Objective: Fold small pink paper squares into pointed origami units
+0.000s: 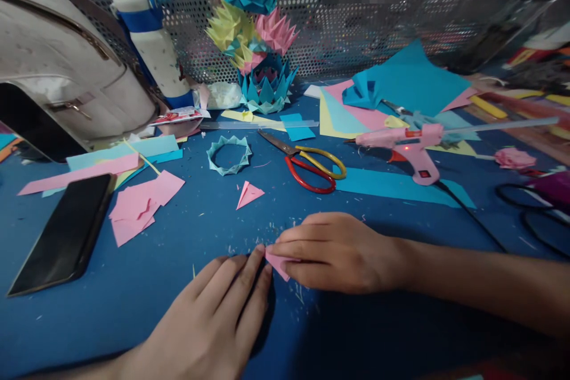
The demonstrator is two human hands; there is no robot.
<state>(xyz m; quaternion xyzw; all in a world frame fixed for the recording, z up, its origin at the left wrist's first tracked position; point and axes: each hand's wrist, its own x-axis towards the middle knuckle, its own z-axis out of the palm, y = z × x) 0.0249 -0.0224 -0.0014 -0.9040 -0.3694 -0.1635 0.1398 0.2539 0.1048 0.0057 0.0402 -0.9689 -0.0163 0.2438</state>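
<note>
A small folded pink paper piece [278, 265] lies on the blue tabletop, partly covered by my right hand [341, 254]. The fingers of that hand are together and hold the paper against the table. My left hand [214, 309] rests to the left, its fingers stretched out and the fingertips at the paper's left corner. Just beyond my hands is a folded pink paper triangle [249, 194]. Scissors [307, 163] with one red and one yellow handle lie farther off, beside a light-blue ring of folded paper [229, 155].
A pink glue gun [407, 145] lies at right, its cord running toward me. Loose pink squares [138, 205] and a phone [66, 231] are at left. Behind stand a bottle [154, 47], a bag [66, 41] and a folded-paper tower [267, 86] by a perforated metal panel [187, 29].
</note>
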